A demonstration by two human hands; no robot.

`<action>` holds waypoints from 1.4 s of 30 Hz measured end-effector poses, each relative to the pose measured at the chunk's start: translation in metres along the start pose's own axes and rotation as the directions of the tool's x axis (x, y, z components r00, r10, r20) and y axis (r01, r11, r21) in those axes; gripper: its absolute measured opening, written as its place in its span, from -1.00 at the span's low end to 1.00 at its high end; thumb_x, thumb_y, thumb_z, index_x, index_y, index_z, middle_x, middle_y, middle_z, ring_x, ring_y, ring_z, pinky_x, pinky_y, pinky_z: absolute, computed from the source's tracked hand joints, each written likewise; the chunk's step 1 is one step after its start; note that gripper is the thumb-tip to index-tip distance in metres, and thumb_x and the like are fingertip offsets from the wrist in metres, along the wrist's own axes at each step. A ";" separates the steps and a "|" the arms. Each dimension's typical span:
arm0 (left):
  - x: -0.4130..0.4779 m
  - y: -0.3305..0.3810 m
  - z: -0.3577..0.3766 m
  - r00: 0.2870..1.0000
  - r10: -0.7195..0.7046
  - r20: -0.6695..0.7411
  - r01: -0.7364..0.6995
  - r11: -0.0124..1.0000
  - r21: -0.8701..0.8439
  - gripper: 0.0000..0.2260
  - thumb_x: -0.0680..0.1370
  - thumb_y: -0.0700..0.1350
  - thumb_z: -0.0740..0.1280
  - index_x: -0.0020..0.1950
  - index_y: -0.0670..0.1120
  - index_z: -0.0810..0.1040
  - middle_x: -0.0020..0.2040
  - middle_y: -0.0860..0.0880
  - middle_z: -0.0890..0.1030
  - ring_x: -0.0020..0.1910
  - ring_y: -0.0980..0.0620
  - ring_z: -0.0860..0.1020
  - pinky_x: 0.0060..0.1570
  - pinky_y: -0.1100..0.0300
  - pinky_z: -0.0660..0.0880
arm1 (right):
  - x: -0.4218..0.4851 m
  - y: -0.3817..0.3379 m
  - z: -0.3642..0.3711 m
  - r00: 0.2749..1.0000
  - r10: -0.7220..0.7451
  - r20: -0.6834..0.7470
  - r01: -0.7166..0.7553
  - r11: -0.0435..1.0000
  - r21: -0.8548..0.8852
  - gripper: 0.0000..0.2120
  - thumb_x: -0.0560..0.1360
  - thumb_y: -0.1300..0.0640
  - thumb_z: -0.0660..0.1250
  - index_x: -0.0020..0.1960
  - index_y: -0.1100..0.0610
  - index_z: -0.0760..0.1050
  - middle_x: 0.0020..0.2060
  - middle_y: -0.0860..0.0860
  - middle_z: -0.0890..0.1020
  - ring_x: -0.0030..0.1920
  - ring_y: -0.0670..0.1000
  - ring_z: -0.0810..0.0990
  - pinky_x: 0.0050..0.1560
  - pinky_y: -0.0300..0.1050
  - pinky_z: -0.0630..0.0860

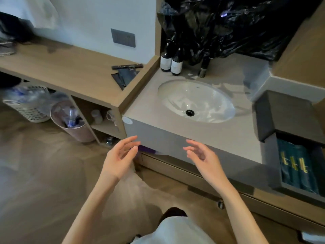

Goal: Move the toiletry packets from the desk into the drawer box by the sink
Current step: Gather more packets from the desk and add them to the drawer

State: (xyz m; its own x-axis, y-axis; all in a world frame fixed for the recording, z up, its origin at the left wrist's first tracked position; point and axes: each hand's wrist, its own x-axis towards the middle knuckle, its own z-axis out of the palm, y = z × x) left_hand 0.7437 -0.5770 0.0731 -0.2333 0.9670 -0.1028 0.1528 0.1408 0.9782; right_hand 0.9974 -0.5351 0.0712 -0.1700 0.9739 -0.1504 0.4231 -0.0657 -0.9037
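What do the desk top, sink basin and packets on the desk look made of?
Desk top: matt wood or wood-look laminate, grain visible. Sink basin: glossy white ceramic, probably, given sharp reflections. Packets: dark creased film or foil, faint sheen; unclear which.

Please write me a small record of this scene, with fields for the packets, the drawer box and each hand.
dark packets: lying on the desk, at its end by the sink
drawer box: on the counter, right of the sink, its drawer open
teal packets: side by side in the drawer
left hand: fingers relaxed, holds nothing
right hand: fingers relaxed, holds nothing
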 end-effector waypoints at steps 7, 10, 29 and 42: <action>0.080 0.009 -0.092 0.990 0.139 -0.003 -0.138 0.987 0.077 -0.71 0.55 -0.08 0.32 0.27 0.07 0.51 0.08 0.14 0.65 0.08 0.20 0.60 0.07 0.30 0.50 | 0.073 -0.068 0.082 0.998 -0.054 -0.024 0.054 0.998 0.010 -0.73 0.57 0.09 0.28 0.24 -0.14 0.48 0.02 -0.23 0.64 0.06 -0.20 0.59 0.05 -0.36 0.47; 0.134 0.013 -0.127 0.978 0.207 0.017 -0.208 0.975 0.076 -0.71 0.54 -0.11 0.33 0.26 0.04 0.52 0.06 0.11 0.66 0.06 0.21 0.60 0.01 0.40 0.51 | 0.121 -0.095 0.117 0.993 -0.102 -0.064 0.103 0.995 0.004 -0.72 0.57 0.10 0.29 0.24 -0.13 0.49 0.02 -0.23 0.64 0.01 -0.20 0.60 -0.01 -0.42 0.47; 0.502 -0.038 -0.264 0.920 0.072 0.385 -0.275 0.818 0.505 -0.52 0.58 0.04 0.25 0.48 0.02 0.27 0.40 0.02 0.43 0.34 0.07 0.41 0.33 0.10 0.37 | 0.457 -0.157 0.292 0.987 -0.009 -0.158 -0.044 0.944 -0.326 -0.61 0.57 0.10 0.26 0.39 -0.03 0.36 0.32 -0.09 0.45 0.25 -0.06 0.45 0.27 -0.06 0.45; 0.641 -0.107 -0.204 0.601 -0.159 0.783 -0.631 0.506 0.588 -0.46 0.59 0.09 0.18 0.53 -0.04 0.16 0.55 -0.01 0.18 0.55 -0.08 0.05 0.49 -0.10 0.08 | 0.552 -0.097 0.313 0.932 0.299 -0.203 -0.361 0.804 -0.472 -0.49 0.57 0.16 0.27 0.49 0.09 0.26 0.47 0.02 0.33 0.48 0.04 0.26 0.44 -0.06 0.22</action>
State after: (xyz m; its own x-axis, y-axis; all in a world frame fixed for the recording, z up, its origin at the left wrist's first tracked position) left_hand 0.3818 -0.0153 -0.0612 0.5875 0.7252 -0.3591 0.7889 -0.4145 0.4536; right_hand 0.5836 -0.0596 -0.0493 0.1491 0.9325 -0.3290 0.8220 -0.3018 -0.4829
